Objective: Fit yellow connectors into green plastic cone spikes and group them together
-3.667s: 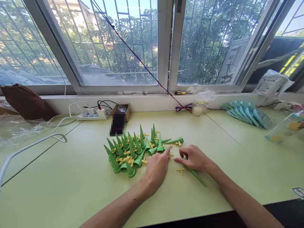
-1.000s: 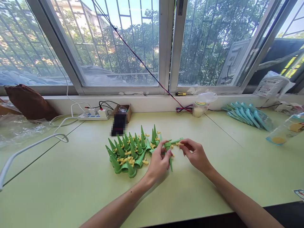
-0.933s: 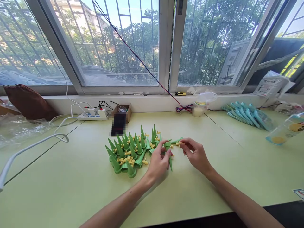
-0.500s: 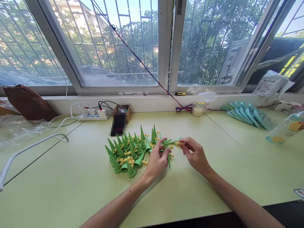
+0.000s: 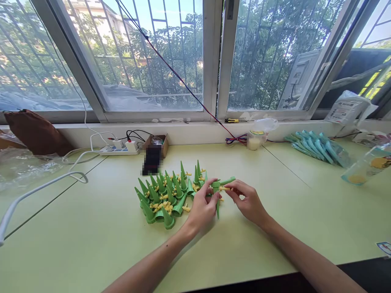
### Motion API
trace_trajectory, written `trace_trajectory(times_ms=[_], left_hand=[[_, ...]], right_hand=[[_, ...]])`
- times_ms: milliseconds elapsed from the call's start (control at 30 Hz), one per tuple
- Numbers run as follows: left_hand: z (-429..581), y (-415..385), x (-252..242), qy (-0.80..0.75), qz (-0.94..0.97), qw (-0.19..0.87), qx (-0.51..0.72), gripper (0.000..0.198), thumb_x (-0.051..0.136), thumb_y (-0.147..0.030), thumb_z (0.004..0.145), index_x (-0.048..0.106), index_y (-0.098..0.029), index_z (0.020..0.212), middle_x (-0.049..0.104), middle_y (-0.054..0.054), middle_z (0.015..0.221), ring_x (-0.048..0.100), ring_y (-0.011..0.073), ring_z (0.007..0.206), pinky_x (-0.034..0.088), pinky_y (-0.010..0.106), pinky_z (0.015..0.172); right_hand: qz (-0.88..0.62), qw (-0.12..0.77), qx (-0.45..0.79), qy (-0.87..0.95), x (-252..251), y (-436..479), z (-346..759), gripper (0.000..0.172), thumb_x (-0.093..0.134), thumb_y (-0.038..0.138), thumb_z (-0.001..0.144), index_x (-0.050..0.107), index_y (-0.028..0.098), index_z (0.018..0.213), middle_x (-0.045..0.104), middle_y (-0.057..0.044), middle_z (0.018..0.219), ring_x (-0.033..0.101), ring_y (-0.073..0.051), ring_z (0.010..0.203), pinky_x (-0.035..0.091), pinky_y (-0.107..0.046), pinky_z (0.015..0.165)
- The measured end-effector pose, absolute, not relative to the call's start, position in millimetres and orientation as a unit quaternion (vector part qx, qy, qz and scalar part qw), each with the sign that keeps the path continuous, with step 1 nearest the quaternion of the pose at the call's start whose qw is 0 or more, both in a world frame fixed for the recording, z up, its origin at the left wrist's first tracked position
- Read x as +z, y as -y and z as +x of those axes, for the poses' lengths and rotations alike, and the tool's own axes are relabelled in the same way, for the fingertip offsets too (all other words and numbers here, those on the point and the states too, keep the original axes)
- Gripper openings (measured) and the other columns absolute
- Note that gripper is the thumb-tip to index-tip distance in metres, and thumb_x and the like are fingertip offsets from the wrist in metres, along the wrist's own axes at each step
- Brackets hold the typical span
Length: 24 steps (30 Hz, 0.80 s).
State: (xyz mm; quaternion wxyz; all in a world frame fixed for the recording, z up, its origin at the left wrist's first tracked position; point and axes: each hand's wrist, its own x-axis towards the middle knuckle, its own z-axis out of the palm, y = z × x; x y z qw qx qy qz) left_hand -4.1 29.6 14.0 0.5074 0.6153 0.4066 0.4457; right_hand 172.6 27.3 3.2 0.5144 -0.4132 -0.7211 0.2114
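My left hand [image 5: 204,202] is closed around a green plastic watering spike [image 5: 216,186], whose pointed end hangs downward below the fingers. Between the fingertips of my right hand [image 5: 247,200] is a small yellow valve [image 5: 224,188]. Its inner end is at the side of the held spike, near the wide top; whether it is inserted I cannot tell. Beyond the hands, another green spike [image 5: 227,181] lies on its side. To the left stands a cluster of green spikes [image 5: 161,188], most with tips up, with yellow valves [image 5: 166,205] scattered among them.
A pale green table [image 5: 275,252] carries everything. Toward the window are a power strip [image 5: 120,149], a small cardboard box [image 5: 165,145], a jar [image 5: 255,140] and blue-green packets [image 5: 317,146]. A clear bottle-like package [image 5: 368,167] lies right; a white cable [image 5: 39,187] curves at left.
My right hand has moved a little left, bringing the yellow valve against the green spike. In my left hand, the spike's wide top now shows more clearly, with its tip down.
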Motion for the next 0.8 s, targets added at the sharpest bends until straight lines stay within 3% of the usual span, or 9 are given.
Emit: trace_trajectory(times_ms=[333, 500, 667, 800], left_hand=[[-4.4, -31.8, 13.6, -0.446, 0.627, 0.444, 0.459, 0.036, 0.055, -0.038, 0.091, 0.054, -0.021, 0.123, 0.047, -0.006, 0.073, 0.040, 0.0060, 0.047, 0.029, 0.020, 0.045], [-7.3, -29.7, 19.5, -0.500, 0.680, 0.312, 0.436, 0.026, 0.055, -0.035, 0.090, 0.059, -0.020, 0.111, 0.042, -0.008, 0.061, 0.039, 0.0090, 0.049, 0.028, 0.022, 0.050], [-5.5, -19.6, 17.2, -0.465, 0.801, 0.211, 0.312, 0.020, 0.056, -0.028, 0.088, 0.064, -0.023, 0.105, 0.053, -0.006, 0.058, 0.050, 0.0139, 0.054, 0.032, 0.025, 0.057], [-3.5, -12.7, 13.4, -0.447, 0.865, 0.128, 0.188, 0.010, 0.055, -0.026, 0.087, 0.064, -0.022, 0.089, 0.062, 0.000, 0.062, 0.058, 0.0192, 0.059, 0.033, 0.028, 0.057]], right_hand=[[-0.466, 0.504, 0.179, 0.705, -2.9, -32.2, 174.8, 0.018, 0.059, 0.030, 0.094, 0.072, 0.018, 0.090, 0.067, -0.004, 0.076, 0.052, -0.014, 0.057, 0.044, -0.027, 0.054], [-0.512, 0.400, 0.149, 0.746, -12.0, -38.7, 178.6, 0.019, 0.057, 0.021, 0.087, 0.071, 0.018, 0.075, 0.065, -0.002, 0.065, 0.053, -0.015, 0.058, 0.041, -0.026, 0.056], [-0.565, 0.343, 0.122, 0.740, -15.5, -39.4, 182.1, 0.017, 0.058, 0.022, 0.085, 0.072, 0.018, 0.076, 0.063, 0.000, 0.062, 0.055, -0.015, 0.057, 0.041, -0.026, 0.058], [-0.575, 0.335, 0.088, 0.741, -16.8, -41.0, 183.3, 0.020, 0.057, 0.027, 0.088, 0.075, 0.018, 0.091, 0.061, 0.000, 0.061, 0.055, -0.016, 0.055, 0.042, -0.027, 0.059]])
